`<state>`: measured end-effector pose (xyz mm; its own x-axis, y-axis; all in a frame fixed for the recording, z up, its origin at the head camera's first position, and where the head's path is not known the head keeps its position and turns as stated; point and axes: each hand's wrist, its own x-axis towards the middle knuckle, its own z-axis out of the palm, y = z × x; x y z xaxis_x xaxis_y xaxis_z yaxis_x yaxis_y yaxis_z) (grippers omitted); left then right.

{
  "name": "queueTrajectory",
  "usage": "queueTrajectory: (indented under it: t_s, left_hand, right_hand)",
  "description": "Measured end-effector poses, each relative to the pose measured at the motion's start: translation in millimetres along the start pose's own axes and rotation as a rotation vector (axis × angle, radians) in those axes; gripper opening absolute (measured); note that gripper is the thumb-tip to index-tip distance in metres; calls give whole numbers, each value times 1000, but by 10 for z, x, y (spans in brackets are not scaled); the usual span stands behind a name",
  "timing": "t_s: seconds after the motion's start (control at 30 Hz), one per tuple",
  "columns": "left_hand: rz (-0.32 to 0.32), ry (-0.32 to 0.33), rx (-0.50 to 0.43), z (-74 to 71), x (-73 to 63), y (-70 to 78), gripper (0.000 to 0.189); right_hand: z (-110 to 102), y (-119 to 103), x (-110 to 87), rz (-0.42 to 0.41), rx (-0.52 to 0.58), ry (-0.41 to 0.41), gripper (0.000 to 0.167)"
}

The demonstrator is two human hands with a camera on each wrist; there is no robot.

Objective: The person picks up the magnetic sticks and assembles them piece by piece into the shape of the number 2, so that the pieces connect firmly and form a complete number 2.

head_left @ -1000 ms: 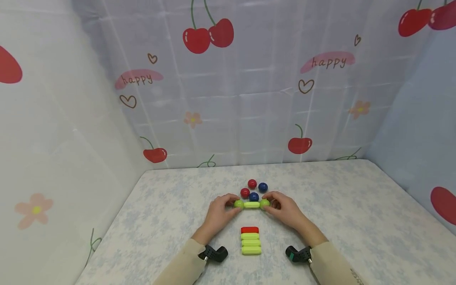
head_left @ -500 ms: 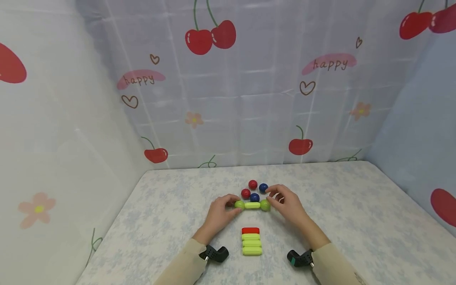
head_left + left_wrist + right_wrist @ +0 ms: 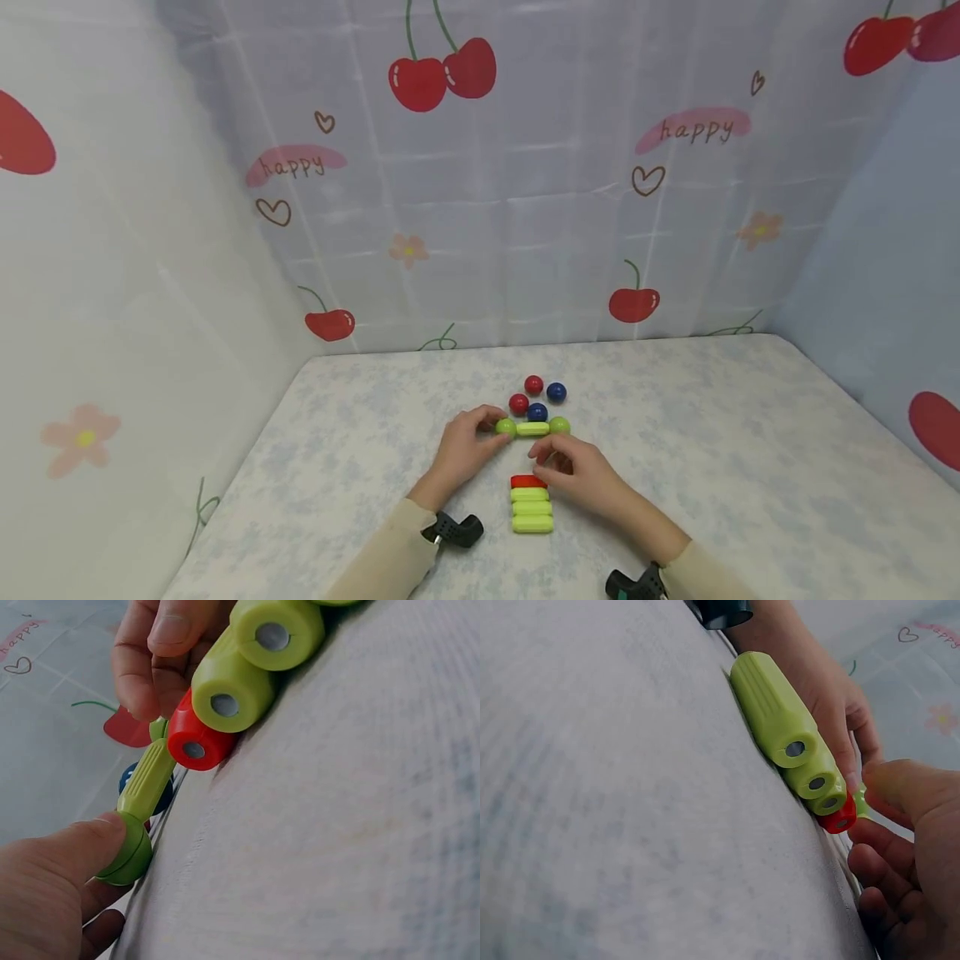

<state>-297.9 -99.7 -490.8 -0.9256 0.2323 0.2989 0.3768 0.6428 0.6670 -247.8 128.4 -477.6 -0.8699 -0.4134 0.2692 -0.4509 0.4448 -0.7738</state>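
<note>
My left hand point(image 3: 465, 446) pinches the green ball point(image 3: 505, 427) ending the lime plastic rod point(image 3: 532, 429), steadying it on the tabletop point(image 3: 750, 467). My right hand point(image 3: 577, 471) hovers, fingers loosely curled and empty, over the red rod point(image 3: 527, 482) topping the stack.

Both forearms come in from the bottom edge in pale sleeves (each with a dark wrist mount). The left hand point(image 3: 463, 448) lies low with the fingers curled and the thumb pressing forward. The right hand point(image 3: 576, 473) hovers nearer the body, fingertips bent downward together.
</note>
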Motion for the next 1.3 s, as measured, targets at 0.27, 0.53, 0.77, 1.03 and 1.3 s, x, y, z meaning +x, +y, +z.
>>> queueTrajectory:
  t_s: [0.27,0.53,0.77,1.03,1.3]
  left_hand:
    - [-17,6,-4,17,0,0,28]
    - [-5,2,-9,7,-13,6,28]
    - [4,3,-3,6,-10,18,28]
    - [11,10,2,7,0,20,28]
    - [14,15,0,-5,-15,39,27]
  right_hand:
    - [-7,50,-29,-40,-65,-63,14]
    - [-37,76,-24,-76,-106,-92,13]
    - [-106,82,-9,-98,-127,-116,11]
    - [-131,60,-1,-97,-151,-130,10]
    - [-144,43,-1,-90,-165,-146,9]
